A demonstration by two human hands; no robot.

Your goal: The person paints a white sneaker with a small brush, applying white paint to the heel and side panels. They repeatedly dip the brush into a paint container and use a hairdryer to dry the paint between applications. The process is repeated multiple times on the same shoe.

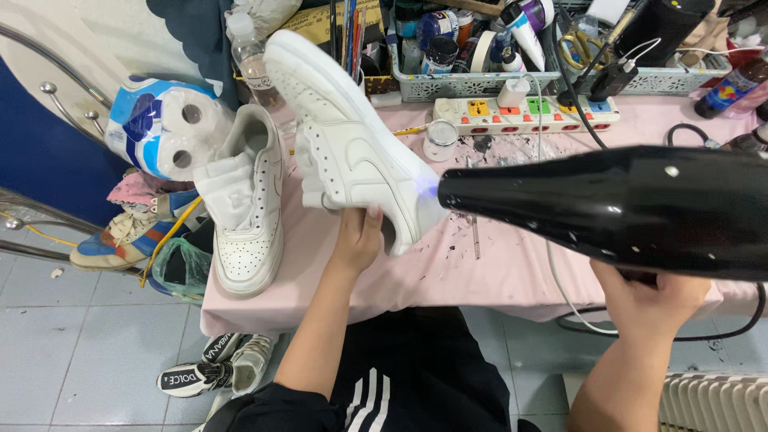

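Note:
My left hand (pixel 358 238) grips a white sneaker (pixel 350 136) from below and holds it tilted above the pink table (pixel 472 272), toe toward me. My right hand (pixel 650 301) holds a black hair dryer (pixel 624 206) by its handle. The dryer's nozzle points left and almost touches the sneaker's toe. A second white sneaker (pixel 246 204) lies on the table's left edge, its opening stuffed with white paper.
A power strip (pixel 524 114) with plugs, a small round jar (pixel 440 138) and baskets of paint bottles and tubes (pixel 480 48) line the table's back. A toilet roll pack (pixel 164 124) and other shoes (pixel 128 232) sit at left. More shoes (pixel 216 370) lie on the tiled floor.

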